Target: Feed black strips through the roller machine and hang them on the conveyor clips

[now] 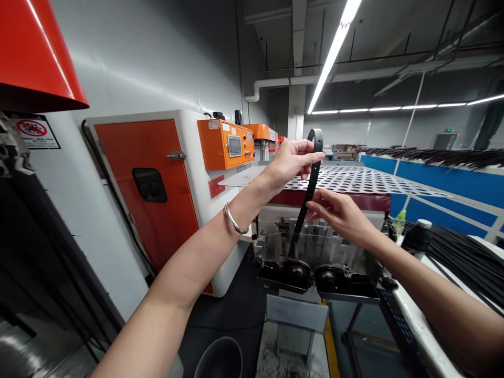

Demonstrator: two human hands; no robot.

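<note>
A black belt strap (312, 178) with small holes runs upward in front of me and bends over in a loop at its top. Just under that bend, my left hand (293, 160) pinches it between thumb and fingers. Lower down, my right hand (333, 209) has its thumb and fingers closed on the same strap. The strap's lower end passes behind a clear plastic guard (323, 247) into a machine with black rollers (297, 271), where its tip is hidden.
Behind the machine stretches a white perforated panel (354, 178). An orange control box (226, 144) and a cabinet with an orange door (147, 184) stand left. Many black straps (460, 262) lie right, near a dark bottle (418, 236). A bucket (220, 359) sits on the floor.
</note>
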